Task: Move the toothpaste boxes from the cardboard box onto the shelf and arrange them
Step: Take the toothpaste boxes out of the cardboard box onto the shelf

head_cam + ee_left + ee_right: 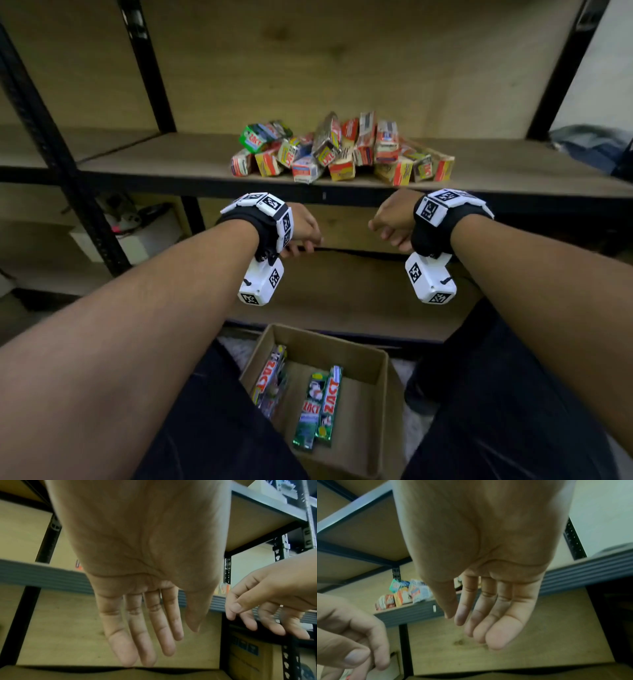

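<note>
A loose pile of toothpaste boxes [342, 150] lies on the wooden shelf [154, 161], some upright, some tipped over. Below, between my knees, the open cardboard box [359, 346] holds three green ZACT toothpaste boxes: two side by side [318, 407] and one leaning on the left wall [270, 377]. My left hand [303, 229] and right hand [390, 222] hang just below the shelf's front edge, above the cardboard box. Both are empty, fingers straight and relaxed, as the left hand [142, 626] and the right hand [488, 615] show in the wrist views.
Black metal uprights [51, 144] frame the shelving. A lower shelf board [342, 291] lies behind my hands. A white box with clutter [130, 233] sits on the lower left shelf. Blue cloth [596, 144] lies at the shelf's right end.
</note>
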